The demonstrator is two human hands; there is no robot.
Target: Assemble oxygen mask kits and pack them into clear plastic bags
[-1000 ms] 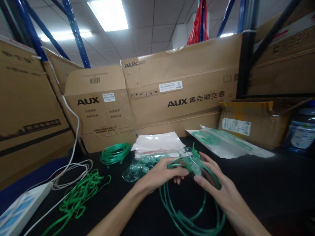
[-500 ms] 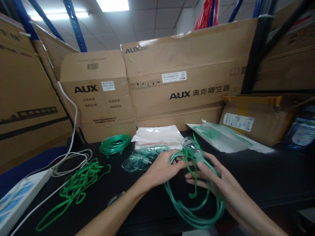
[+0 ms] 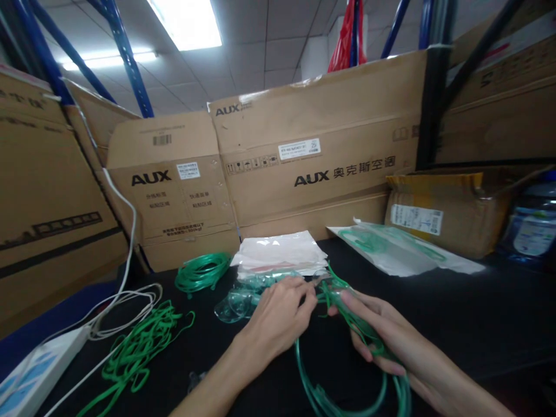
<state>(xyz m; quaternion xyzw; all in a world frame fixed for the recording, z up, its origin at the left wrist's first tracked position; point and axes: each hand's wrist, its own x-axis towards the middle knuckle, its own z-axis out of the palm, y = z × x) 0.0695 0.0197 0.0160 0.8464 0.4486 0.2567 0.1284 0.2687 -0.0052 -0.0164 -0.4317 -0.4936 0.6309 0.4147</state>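
My left hand (image 3: pixel 278 315) and my right hand (image 3: pixel 376 333) meet over the black table, both closed on a coil of green tubing (image 3: pixel 347 382) with a clear mask piece (image 3: pixel 332 284) at its far end. The right hand's fingers wrap the tubing strands; the left hand pinches near the mask. The tubing loops hang toward me below the hands. More clear masks (image 3: pixel 237 301) lie just left of the left hand.
A green tubing coil (image 3: pixel 202 270) and a pile of green elastic straps (image 3: pixel 139 347) lie at left, beside white cables (image 3: pixel 117 298) and a power strip (image 3: pixel 30 373). Plastic bags (image 3: pixel 280 255) and a bagged mask (image 3: pixel 391 249) lie behind. Cardboard boxes (image 3: pixel 321 150) wall the back.
Both hands have drawn closer together and gathered the tubing loops into a tighter bundle; the right hand now wraps the strands. The mask piece sits lower.
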